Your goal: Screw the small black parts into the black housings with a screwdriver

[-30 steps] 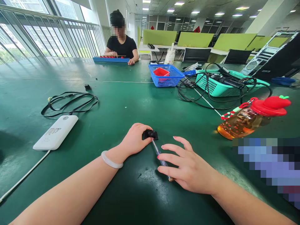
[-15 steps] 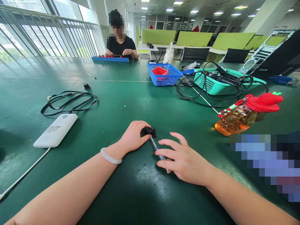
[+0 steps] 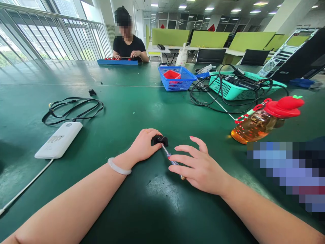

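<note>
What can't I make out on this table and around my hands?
All from the head view:
Small black piece, in part: covered by the left hand.
Right hand, thumb: seemingly hidden beneath the hand.
Screwdriver, tip: too small to make out.
White power bank, lettering: too blurred to read.
White cord, one end: cut off by the left edge.

Black part (image 3: 164,139) — green table (image 3: 132,213)

Glossy, smooth green tabletop (image 3: 114,105) with a rough, scuffed patch (image 3: 164,189). Screwdriver (image 3: 168,155) of shiny metal and clear plastic; small black part (image 3: 165,140), apparently plastic. Smooth white plastic power bank (image 3: 59,140); polished pale bracelet (image 3: 118,167). Perforated plastic blue basket (image 3: 180,85) and turquoise basket (image 3: 235,93). Transparent bottle (image 3: 254,129), glass or plastic unclear, with a matt red lid (image 3: 284,107)
</note>
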Demonstrator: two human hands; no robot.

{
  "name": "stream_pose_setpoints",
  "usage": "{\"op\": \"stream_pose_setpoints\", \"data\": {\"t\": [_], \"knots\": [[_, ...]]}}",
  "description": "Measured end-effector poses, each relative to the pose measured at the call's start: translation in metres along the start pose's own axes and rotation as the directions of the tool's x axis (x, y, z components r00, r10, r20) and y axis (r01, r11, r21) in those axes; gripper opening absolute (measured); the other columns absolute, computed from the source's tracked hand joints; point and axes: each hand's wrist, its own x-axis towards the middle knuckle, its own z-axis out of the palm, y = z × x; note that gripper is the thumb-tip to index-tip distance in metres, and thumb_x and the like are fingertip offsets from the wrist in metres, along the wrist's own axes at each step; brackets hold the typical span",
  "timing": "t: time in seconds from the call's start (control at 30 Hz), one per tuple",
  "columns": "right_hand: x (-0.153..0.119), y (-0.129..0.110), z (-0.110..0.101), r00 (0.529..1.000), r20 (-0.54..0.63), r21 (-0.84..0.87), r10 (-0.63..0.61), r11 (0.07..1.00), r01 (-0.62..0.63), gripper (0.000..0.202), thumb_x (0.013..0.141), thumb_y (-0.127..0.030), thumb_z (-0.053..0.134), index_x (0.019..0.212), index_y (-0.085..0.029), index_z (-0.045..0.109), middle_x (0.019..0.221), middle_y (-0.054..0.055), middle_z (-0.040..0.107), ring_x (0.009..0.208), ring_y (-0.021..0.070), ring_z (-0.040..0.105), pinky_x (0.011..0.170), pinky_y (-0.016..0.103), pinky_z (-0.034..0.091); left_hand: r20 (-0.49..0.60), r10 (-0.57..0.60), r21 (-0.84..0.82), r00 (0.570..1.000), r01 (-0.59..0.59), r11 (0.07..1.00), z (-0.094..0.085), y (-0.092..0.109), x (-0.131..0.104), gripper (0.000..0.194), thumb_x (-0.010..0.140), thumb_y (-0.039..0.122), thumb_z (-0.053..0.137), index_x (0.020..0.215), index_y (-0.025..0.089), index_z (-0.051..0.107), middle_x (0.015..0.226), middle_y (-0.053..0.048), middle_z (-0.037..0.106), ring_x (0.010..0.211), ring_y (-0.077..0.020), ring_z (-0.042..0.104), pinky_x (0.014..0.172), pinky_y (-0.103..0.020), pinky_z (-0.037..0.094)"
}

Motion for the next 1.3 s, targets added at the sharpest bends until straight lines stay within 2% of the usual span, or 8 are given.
{"op": "stream_pose_setpoints", "data": {"t": [0.27,0.67,1.0,1.3], "knots": [[0.0015,-0.0006,0.0,0.992,-0.115,-0.03,0.042,0.998,-0.046,0.026,0.082,-0.005,0.056,0.091,-0.026,0.068,0.099,-0.006,0.075,0.104,0.019,0.061,0.111,0.053,0.024,0.01,-0.014,-0.009,1.0,0.014,1.0,-0.0006,0.0009,0.0007,0.028,0.081,0.03,0.064,0.108,0.022,0.065,0.122,-0.006,0.067,0.12,-0.0257,0.055,0.109,-0.046,0.039],[-0.0026,-0.0005,0.003,0.997,-0.066,-0.013,0.03,0.999,-0.031,0.031,0.079,-0.001,0.052,0.09,-0.024,0.069,0.105,-0.002,0.075,0.11,0.0203,0.058,0.111,0.055,0.024,0.012,-0.024,-0.003,1.0,0.024,1.0,-0.0001,0.0007,0.0001,0.029,0.081,0.032,0.065,0.108,0.024,0.064,0.121,-0.005,0.066,0.12,-0.0272,0.055,0.108,-0.048,0.04],[-0.0002,-0.0006,0.0012,0.992,-0.114,-0.01,0.057,0.998,-0.059,0.026,0.081,-0.006,0.057,0.094,-0.025,0.069,0.1,-0.003,0.075,0.106,0.0203,0.061,0.111,0.055,0.025,0.018,-0.003,0.009,1.0,0.003,1.0,-0.0001,-0.0001,0.0003,0.028,0.082,0.031,0.064,0.108,0.023,0.064,0.12,-0.005,0.067,0.117,-0.0261,0.056,0.107,-0.046,0.04],[0.0,-0.0016,0.0001,0.988,-0.14,-0.007,0.066,0.998,-0.067,0.032,0.08,-0.001,0.052,0.094,-0.025,0.069,0.1,-0.002,0.075,0.106,0.0195,0.061,0.11,0.054,0.028,0.016,0.0,0.004,1.0,0.0,1.0,0.0004,-0.0011,0.0004,0.027,0.082,0.033,0.063,0.107,0.024,0.064,0.119,-0.005,0.067,0.117,-0.0267,0.056,0.107,-0.047,0.04]]}}
